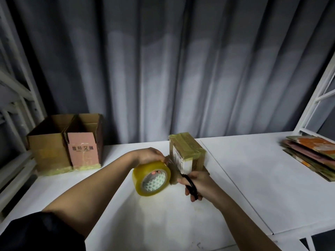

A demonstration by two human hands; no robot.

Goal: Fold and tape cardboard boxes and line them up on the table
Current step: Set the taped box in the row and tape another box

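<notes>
A small cardboard box (188, 151) wrapped in clear tape stands mid-table. My left hand (151, 155) grips a yellowish roll of tape (151, 179) just left of the box, fingers inside its core. A strip of tape runs from the roll to the box's front. My right hand (196, 183) holds black scissors (190, 185) whose blades point at that strip. Two open taped boxes, one plain brown (48, 147) and one with a pink panel (84, 149), stand side by side at the back left.
A stack of flattened cardboard sheets (310, 154) lies at the table's right edge. The white table (244, 178) has a seam running diagonally right of my hands. White metal frames stand on both sides and a grey curtain hangs behind.
</notes>
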